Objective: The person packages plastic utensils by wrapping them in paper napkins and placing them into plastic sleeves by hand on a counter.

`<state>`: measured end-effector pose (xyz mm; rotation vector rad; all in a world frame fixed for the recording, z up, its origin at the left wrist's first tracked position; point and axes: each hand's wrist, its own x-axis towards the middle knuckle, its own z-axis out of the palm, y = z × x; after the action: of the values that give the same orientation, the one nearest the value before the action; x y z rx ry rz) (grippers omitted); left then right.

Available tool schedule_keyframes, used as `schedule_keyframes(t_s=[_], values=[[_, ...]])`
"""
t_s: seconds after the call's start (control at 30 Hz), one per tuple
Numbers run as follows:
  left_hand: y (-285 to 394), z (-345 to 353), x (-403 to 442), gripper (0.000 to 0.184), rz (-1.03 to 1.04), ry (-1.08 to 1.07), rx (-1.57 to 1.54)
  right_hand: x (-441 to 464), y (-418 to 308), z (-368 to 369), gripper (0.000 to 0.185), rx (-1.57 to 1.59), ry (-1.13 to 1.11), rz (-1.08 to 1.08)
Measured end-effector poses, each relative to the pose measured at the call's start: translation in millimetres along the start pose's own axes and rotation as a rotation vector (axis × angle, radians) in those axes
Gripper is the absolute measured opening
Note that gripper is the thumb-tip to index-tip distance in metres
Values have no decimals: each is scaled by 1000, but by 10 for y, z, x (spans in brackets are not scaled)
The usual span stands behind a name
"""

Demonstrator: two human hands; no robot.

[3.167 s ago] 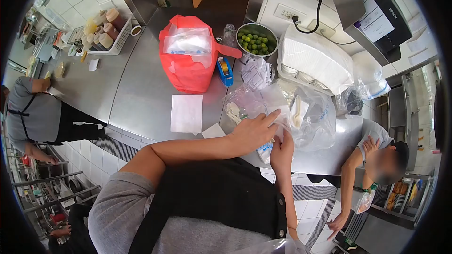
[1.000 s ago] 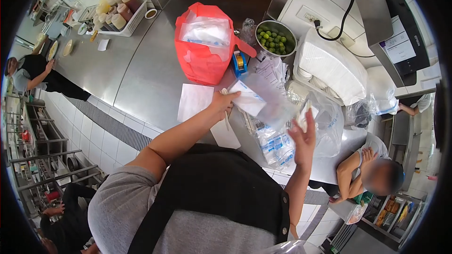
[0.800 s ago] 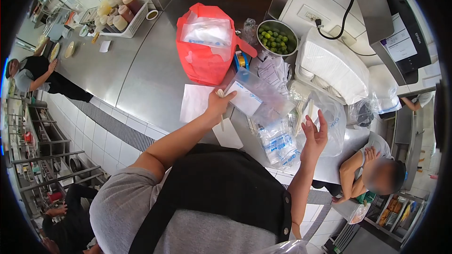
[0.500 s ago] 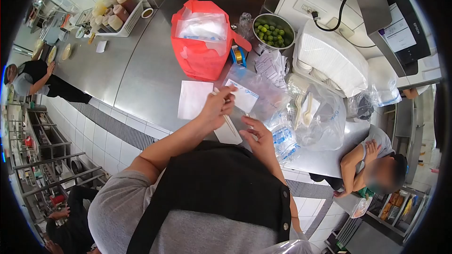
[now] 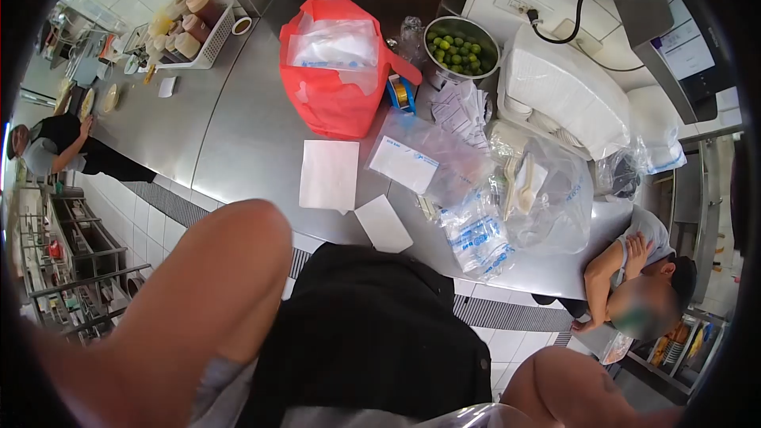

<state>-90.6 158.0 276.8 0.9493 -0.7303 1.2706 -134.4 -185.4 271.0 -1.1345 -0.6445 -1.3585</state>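
Both my hands are outside the picture; only my bent, raised arms show at the lower left and lower right. What the hands hold is hidden. On the steel counter stands a red bag [image 5: 333, 103] with clear plastic packs in its top. In front of it lie a white paper sheet [image 5: 329, 175] and a smaller white card [image 5: 384, 223]. A clear plastic sleeve [image 5: 460, 166] lies beside them, with a white printed packet [image 5: 403, 165]. Further right are blue-printed plastic wrappers [image 5: 478, 239] and a clear bag [image 5: 567, 210] with pale plastic cutlery [image 5: 523, 190] on it.
Behind are a pot of green citrus [image 5: 460, 51], a blue tape dispenser [image 5: 401, 93], crumpled receipts [image 5: 461, 111] and stacked white containers [image 5: 563, 87]. A basket of sauce bottles [image 5: 214, 43] stands far left. One person leans at the right; another works at the far left.
My hands have left the counter area and my arms have lifted out to the sides. The thin pale utensils from my left hand no longer show. The sleeve and packet stay on the counter.
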Motion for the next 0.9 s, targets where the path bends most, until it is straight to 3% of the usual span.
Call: schedule_keyframes(t_s=[0.03, 0.07, 0.13, 0.17, 0.3, 0.37, 0.47, 0.5, 0.57, 0.6, 0.67, 0.7, 0.73, 0.77, 0.8, 0.83, 0.87, 0.9], values=[[-95, 276, 101, 48, 44, -25, 5, 29, 27, 67, 92, 81, -6, 29], [-520, 491, 299, 46, 533, 308, -23, 40, 71, 98, 92, 108, -23, 37], [-556, 513, 317, 46, 1026, 640, -55, 59, 134, 141, 92, 113, -40, 38], [-253, 393, 151, 42, 605, 370, 2, 69, 141, 167, 92, 121, -36, 36], [-171, 189, 99, 47, 119, 183, 28, 138, 186, 234, 92, 139, -31, 13], [-158, 61, 134, 52, -8, 185, -28, 175, 231, 275, 92, 125, -15, -9], [-384, -153, -215, 66, 70, 160, -29, 34, 349, 297, 92, 22, -1, -49], [-587, -440, -354, 50, -122, 125, -153, -136, 413, 271, 92, -83, -46, -13], [-920, -549, -901, 32, -475, 206, -68, -595, 721, 296, 93, -202, -35, 98], [-1086, -604, -1175, 27, -650, 237, -41, -922, 890, 258, 90, -80, 83, 190], [-1212, -422, -1601, 13, -1003, -261, 241, -1712, 1169, 86, 74, -106, 24, 505], [-1228, -406, -1950, 7, -1335, -109, 18, -2128, 1217, -71, 62, -257, -151, 718], [-1312, -519, -2412, 8, -1627, -46, -155, -2495, 1172, -297, 78, -290, -473, 946], [-1382, -592, -2736, 8, -1859, 104, -248, -2859, 1250, -495, 69, -361, -824, 1054], [-1441, -640, -3001, 9, -2079, 267, -349, -3136, 1225, -518, 57, -237, -853, 1348], [-1480, -685, -3265, 9, -2066, 281, -349, -3363, 1163, -525, 52, -81, -687, 1656], [-1504, -725, -3504, 10, -2167, 508, -430, -3553, 1109, -557, 46, -49, -665, 1559], [-1515, -735, -3637, 11, -2258, 744, -509, -3536, 1072, -553, 42, 18, -526, 1664]])
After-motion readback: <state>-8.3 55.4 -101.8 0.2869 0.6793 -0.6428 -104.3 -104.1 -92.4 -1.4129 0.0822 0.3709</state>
